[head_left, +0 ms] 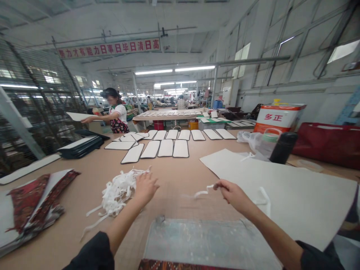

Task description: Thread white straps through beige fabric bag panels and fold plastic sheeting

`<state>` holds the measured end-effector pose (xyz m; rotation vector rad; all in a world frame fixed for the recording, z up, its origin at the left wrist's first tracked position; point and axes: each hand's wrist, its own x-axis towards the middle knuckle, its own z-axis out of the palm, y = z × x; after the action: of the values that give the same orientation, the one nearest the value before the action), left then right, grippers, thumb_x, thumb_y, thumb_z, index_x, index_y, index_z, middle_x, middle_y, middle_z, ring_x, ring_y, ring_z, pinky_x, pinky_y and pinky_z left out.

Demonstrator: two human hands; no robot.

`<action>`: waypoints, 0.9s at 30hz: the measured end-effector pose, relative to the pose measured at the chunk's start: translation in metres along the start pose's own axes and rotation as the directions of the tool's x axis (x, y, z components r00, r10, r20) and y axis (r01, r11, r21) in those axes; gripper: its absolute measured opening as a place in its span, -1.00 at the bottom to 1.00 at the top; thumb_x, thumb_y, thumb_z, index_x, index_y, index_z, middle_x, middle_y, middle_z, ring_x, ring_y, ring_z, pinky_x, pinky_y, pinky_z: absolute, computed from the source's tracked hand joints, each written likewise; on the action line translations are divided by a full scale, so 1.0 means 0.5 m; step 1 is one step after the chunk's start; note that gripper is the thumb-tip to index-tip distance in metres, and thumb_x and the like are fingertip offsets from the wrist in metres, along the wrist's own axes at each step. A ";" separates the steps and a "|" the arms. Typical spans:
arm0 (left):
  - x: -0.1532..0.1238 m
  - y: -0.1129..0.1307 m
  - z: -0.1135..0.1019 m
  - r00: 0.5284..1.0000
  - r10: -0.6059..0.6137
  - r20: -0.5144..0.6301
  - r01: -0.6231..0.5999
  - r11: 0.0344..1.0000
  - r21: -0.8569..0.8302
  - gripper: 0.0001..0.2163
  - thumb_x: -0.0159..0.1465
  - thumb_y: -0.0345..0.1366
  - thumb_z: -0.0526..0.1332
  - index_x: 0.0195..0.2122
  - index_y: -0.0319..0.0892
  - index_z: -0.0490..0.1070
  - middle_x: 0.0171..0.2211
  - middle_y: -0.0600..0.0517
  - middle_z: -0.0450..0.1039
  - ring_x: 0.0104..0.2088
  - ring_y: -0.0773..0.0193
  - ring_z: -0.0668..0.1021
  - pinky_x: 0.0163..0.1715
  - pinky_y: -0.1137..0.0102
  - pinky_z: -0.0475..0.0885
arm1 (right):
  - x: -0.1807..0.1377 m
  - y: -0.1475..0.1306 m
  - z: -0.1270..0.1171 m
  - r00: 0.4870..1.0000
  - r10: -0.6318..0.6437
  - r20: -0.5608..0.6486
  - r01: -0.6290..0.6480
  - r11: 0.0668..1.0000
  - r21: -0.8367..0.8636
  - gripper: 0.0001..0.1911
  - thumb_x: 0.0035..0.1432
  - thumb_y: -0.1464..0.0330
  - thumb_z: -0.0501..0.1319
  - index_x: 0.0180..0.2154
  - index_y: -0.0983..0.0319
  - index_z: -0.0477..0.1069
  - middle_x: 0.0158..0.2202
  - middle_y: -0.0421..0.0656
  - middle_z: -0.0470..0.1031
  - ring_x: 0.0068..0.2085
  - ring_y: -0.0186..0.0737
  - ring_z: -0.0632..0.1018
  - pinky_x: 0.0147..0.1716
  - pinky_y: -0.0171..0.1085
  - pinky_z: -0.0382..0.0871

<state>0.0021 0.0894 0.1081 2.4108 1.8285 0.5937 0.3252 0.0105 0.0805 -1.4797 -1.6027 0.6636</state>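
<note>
Here we are working at a broad tan table (174, 176) in a factory hall. Our left hand (144, 186) is lying open on the pile of white strips (116, 193); our right hand (229, 192) is pinching one strip (201, 194) over bare table, beside the grey sheet (281, 195).

Worktop (174, 168): tan, long. White panels with dark edging (165, 148) lie flat in rows at mid-depth. Stack of dark panels (81, 146) to their left. Red patterned fabric pieces (30, 202) piled at near left. Large grey sheet (295, 195) on the right. Behind it: black bottle (283, 147), red-and-white tin can (278, 117), red bag (329, 144). Clear mat (208, 240) at near edge. A person (118, 116) stands at far left.
</note>
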 end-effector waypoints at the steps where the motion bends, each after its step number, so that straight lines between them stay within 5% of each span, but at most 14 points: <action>1: -0.015 0.036 0.006 0.994 0.091 0.068 -0.085 0.993 -0.083 -0.72 0.16 -0.30 0.15 -0.08 -0.19 0.39 0.11 -0.18 0.20 0.16 0.00 0.13 0.12 0.05 -0.09 | -0.009 -0.028 0.019 0.996 -0.063 0.055 0.066 0.997 -0.041 -0.74 -0.07 0.43 -0.06 -0.39 0.24 0.38 -0.57 -0.23 0.37 -0.52 -0.31 0.38 -0.47 -0.32 0.27; 3: -0.043 0.111 0.018 0.899 0.373 0.230 -0.238 0.856 -0.459 -0.62 0.20 -0.19 0.10 0.05 -0.13 0.25 0.09 -0.10 0.23 0.10 0.17 0.25 0.09 0.24 0.08 | -0.029 -0.084 0.052 0.965 -0.202 0.169 0.209 0.977 -0.027 -0.74 -0.02 0.44 -0.05 -0.35 0.24 0.38 -0.41 -0.16 0.47 -0.34 -0.26 0.45 -0.30 -0.29 0.29; 5: -0.061 0.167 0.025 0.754 0.574 0.318 -0.166 0.636 -0.754 -0.60 0.18 -0.12 0.11 0.01 -0.15 0.28 -0.08 -0.05 0.39 -0.07 0.24 0.40 -0.04 0.35 0.26 | -0.047 -0.128 0.069 0.923 -0.276 0.267 0.276 0.960 0.039 -0.77 0.04 0.41 -0.04 -0.33 0.22 0.36 -0.35 -0.16 0.49 -0.28 -0.26 0.46 -0.25 -0.30 0.28; 7: -0.066 0.185 0.026 0.698 0.607 0.379 -0.003 0.532 -0.847 -0.63 0.14 -0.07 0.14 -0.14 -0.23 0.39 -0.37 0.03 0.45 -0.35 0.33 0.46 -0.27 0.44 0.34 | -0.059 -0.142 0.065 0.926 -0.250 0.283 0.249 0.968 0.042 -0.81 0.06 0.37 -0.02 -0.33 0.21 0.34 -0.39 -0.18 0.48 -0.35 -0.29 0.45 -0.32 -0.32 0.29; 12: -0.069 0.086 0.021 0.774 0.359 0.522 0.224 0.616 -0.756 -0.68 0.02 -0.08 0.25 -0.42 -0.30 0.45 -0.66 0.15 0.29 -0.60 0.46 0.31 -0.54 0.53 0.19 | -0.071 -0.017 0.009 0.987 0.022 0.159 -0.022 1.000 0.000 -0.79 -0.01 0.26 0.00 -0.35 0.22 0.28 -0.45 -0.18 0.47 -0.55 -0.34 0.35 -0.57 -0.36 0.22; 18: -0.143 -0.015 0.077 0.785 0.089 0.614 0.447 0.604 -0.660 -0.70 -0.07 -0.09 0.27 -0.54 -0.28 0.39 -0.67 0.12 0.34 -0.63 0.44 0.33 -0.58 0.51 0.21 | -0.120 0.197 0.009 0.942 0.317 0.113 -0.316 0.949 -0.027 -0.76 -0.10 0.24 0.00 -0.37 0.20 0.28 -0.52 -0.20 0.46 -0.62 -0.33 0.34 -0.67 -0.36 0.18; 23: -0.192 -0.017 0.147 0.821 -0.174 0.544 0.530 0.590 -0.610 -0.72 -0.12 -0.12 0.27 -0.63 -0.25 0.30 -0.77 0.19 0.21 -0.74 0.49 0.21 -0.73 0.53 0.02 | -0.146 0.241 0.037 0.954 0.288 0.088 -0.277 0.953 -0.120 -0.82 -0.13 0.24 0.04 -0.46 0.17 0.33 -0.53 -0.19 0.46 -0.54 -0.22 0.43 -0.61 -0.31 0.25; 27: -0.196 -0.019 0.161 0.806 -0.200 0.557 0.568 0.526 -0.633 -0.70 -0.10 -0.08 0.24 -0.59 -0.24 0.28 -0.71 0.16 0.28 -0.74 0.51 0.22 -0.74 0.55 0.01 | -0.145 0.257 0.045 0.946 0.313 0.085 -0.301 0.945 -0.132 -0.80 -0.12 0.23 0.04 -0.45 0.16 0.35 -0.49 -0.17 0.50 -0.49 -0.18 0.47 -0.58 -0.29 0.29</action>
<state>-0.0014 0.0152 0.0049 1.3274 1.4078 0.5838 0.3713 -0.0354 -0.0537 -1.8322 -1.5237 0.8453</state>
